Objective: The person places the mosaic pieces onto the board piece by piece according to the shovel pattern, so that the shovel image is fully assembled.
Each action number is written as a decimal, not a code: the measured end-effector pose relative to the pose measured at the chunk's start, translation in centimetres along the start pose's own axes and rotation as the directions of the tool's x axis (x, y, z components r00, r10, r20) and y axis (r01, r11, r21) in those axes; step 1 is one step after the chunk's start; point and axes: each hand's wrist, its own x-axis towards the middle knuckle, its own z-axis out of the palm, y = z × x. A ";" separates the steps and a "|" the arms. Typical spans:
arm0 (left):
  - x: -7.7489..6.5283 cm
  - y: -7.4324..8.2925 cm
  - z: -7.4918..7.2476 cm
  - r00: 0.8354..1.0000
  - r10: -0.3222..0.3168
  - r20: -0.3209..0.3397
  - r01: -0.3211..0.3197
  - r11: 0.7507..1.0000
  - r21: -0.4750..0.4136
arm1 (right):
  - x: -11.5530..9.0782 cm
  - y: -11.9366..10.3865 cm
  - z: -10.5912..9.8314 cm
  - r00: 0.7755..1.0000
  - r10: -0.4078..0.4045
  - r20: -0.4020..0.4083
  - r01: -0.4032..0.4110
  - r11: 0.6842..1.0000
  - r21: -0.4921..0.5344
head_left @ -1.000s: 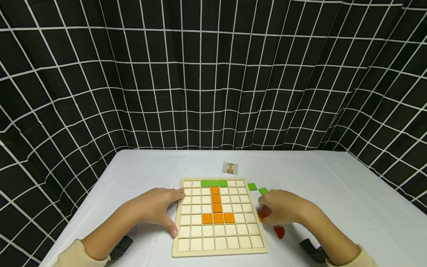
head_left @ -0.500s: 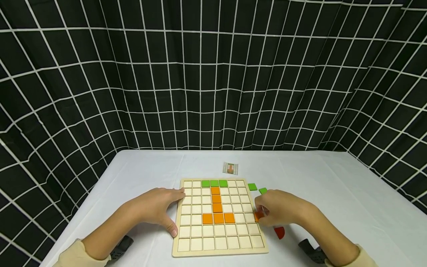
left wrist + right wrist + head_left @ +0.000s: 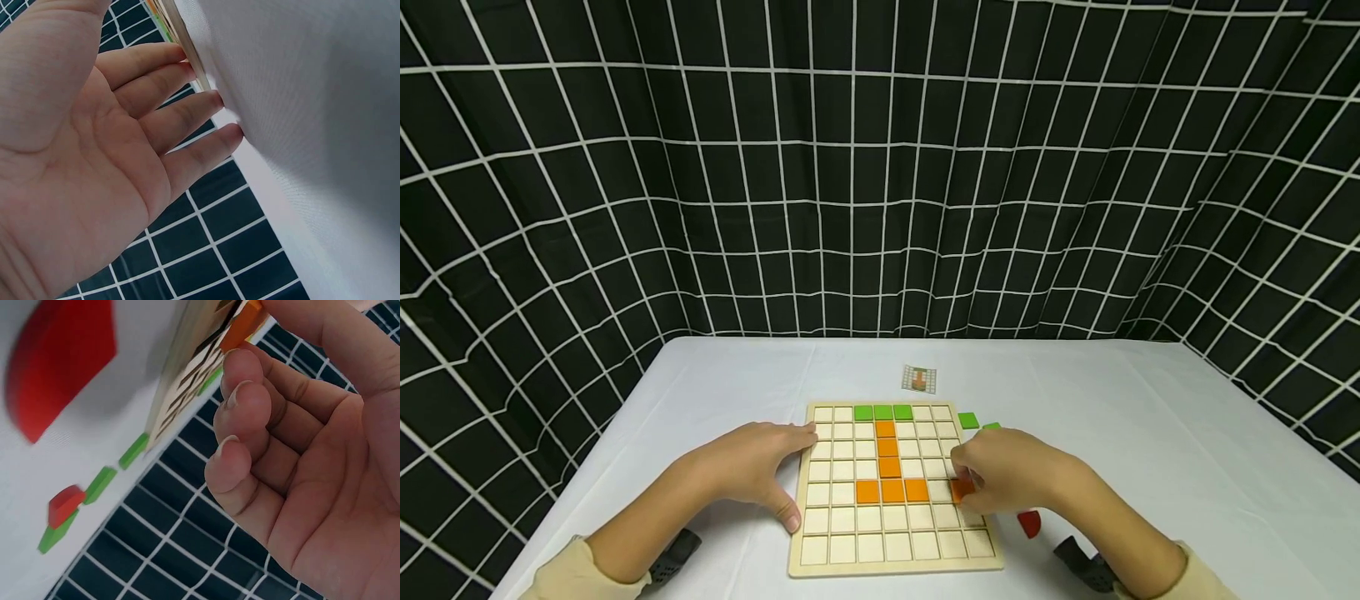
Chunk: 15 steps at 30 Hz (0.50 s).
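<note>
A wooden grid board (image 3: 870, 547) lies on the white cloth. Set in its cells are green square tiles (image 3: 883, 412) along the far row, an orange column (image 3: 887, 447) below them, and a row of orange tiles (image 3: 892, 492) under that. My right hand (image 3: 1018, 468) pinches another orange tile (image 3: 242, 326) between thumb and index finger, above the board's right columns. In the right wrist view its other fingers curl loosely beside the tile. My left hand (image 3: 748, 467) touches the board's left edge, thumb spread from fairly straight fingers (image 3: 181, 122).
Right of the board lie loose green tiles (image 3: 968, 420) and a red rounded piece (image 3: 1028, 523). The right wrist view also shows a smaller-looking red piece (image 3: 65, 506) by the green ones. A small pattern card (image 3: 919, 379) lies beyond the board; a black gridded curtain (image 3: 880, 208) surrounds the table.
My right hand has moved left with the orange tile, from the cloth beside the board to over its right columns. My left hand has stayed at the left edge.
</note>
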 end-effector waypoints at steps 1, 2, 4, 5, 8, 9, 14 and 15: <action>0.0 0.0 0.0 1.000 0.000 0.000 0.000 1.000 -0.002 | 0.1 -0.1 0.0 1.000 -0.001 -0.001 0.001 1.000 -0.009; 0.0 0.0 0.0 1.000 -0.002 0.000 0.002 1.000 -0.004 | 0.2 -0.2 0.0 1.000 -0.003 -0.002 0.003 1.000 -0.014; 0.0 0.0 0.0 1.000 -0.002 0.000 0.002 1.000 -0.005 | 0.5 -0.5 0.0 1.000 -0.016 -0.011 0.016 0.999 -0.032; 0.0 -0.1 0.0 1.000 -0.002 0.000 0.002 1.000 -0.004 | 0.7 -0.6 0.0 1.000 -0.022 -0.015 0.021 0.999 -0.040; 0.0 -0.1 0.0 1.000 -0.002 -0.001 0.002 1.000 -0.002 | 1.1 -1.0 -0.1 0.998 -0.047 -0.031 0.045 0.998 -0.054; 0.0 -0.1 0.0 1.000 -0.003 -0.001 0.003 1.000 -0.002 | 1.2 -1.1 -0.2 0.998 -0.055 -0.033 0.053 0.997 -0.057; 0.1 -0.1 0.0 1.000 0.000 0.000 0.000 1.000 0.000 | 2.0 -2.2 -0.2 0.997 -0.079 -0.016 0.077 0.995 -0.067; 0.1 -0.1 0.0 1.000 0.000 0.000 0.000 1.000 -0.002 | 2.1 -2.4 -0.2 0.996 -0.084 -0.012 0.083 0.994 -0.071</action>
